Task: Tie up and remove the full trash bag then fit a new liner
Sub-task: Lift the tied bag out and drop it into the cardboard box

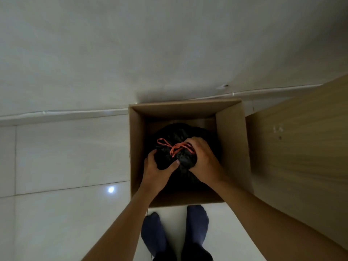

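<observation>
**Both hands on the gathered neck of the bag, inside the box**

Looking straight down from my head camera, I see my left hand curled around the bunched top of the black trash bag: the thumb presses across the near side of the bundle and the fingers wrap round its far left side, so it is clamped on the plastic. My right hand grips the same bundle from the right, fingers folded over the top, knuckles toward the camera. I cannot tell whether those fingers also pinch the cord or only the plastic beneath it.

An orange drawstring lies across the top of the bag, knotted or crossed between my two hands, with one loop trailing to the upper left and the other end running under my right fingers.

Both forearms reach in from the lower edge of the view and converge over the bag, the left one more upright, the right one coming in at a slant from the lower right. The wrists sit just above the near rim.

The bag sits inside an open cardboard box that stands on the pale tiled floor, against a white wall. A wooden panel stands just to the right of the box. My feet in dark blue socks are planted right before the box's near wall.
</observation>
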